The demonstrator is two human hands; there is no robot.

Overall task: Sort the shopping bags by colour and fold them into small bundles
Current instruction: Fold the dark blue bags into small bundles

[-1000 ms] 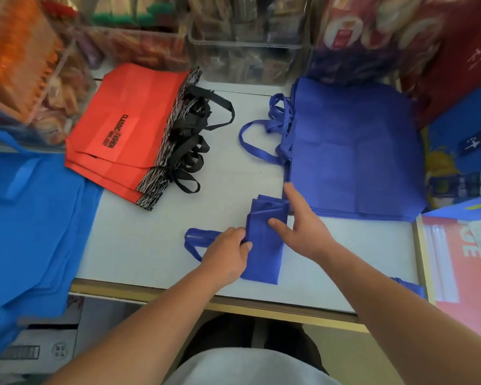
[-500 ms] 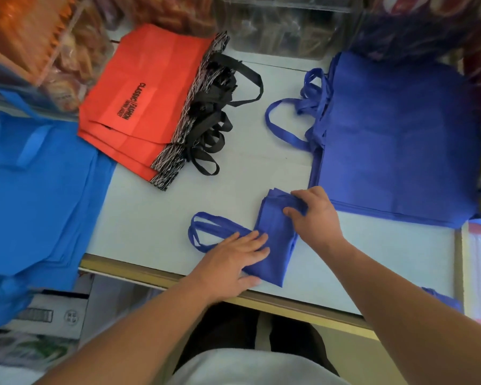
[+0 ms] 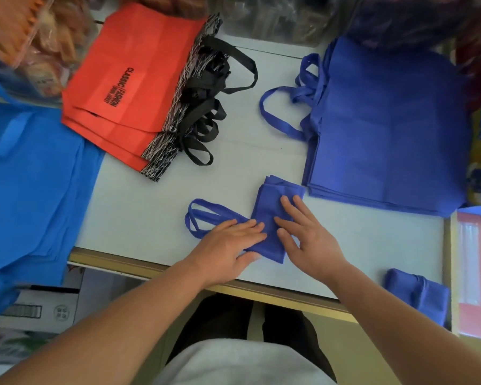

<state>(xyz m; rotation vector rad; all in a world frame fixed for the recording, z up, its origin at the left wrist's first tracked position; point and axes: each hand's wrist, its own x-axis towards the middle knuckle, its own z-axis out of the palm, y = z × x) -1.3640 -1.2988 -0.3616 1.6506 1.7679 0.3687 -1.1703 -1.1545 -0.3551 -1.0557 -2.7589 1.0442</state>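
A folded strip of dark blue bag (image 3: 272,198) lies near the table's front edge, its handles (image 3: 206,215) trailing left. My left hand (image 3: 228,245) presses flat on the strip's lower left part and handle base. My right hand (image 3: 306,237) lies flat on the strip with fingers spread. A stack of flat dark blue bags (image 3: 386,126) sits at the right. Red bags with black handles (image 3: 128,87) are stacked at the back left. Light blue bags (image 3: 31,176) hang over the left edge. A finished dark blue bundle (image 3: 417,293) lies at the front right.
The pale table (image 3: 139,212) has a wooden front edge. Clear bins and packaged goods crowd the back. A red-and-white package (image 3: 475,273) lies at the far right. Cardboard boxes (image 3: 42,307) stand on the floor at the lower left.
My right hand has come down from the strip's top corner and now lies flat on its middle. My left hand stays pressed on the strip. The camera has tilted down, showing the finished bundle.
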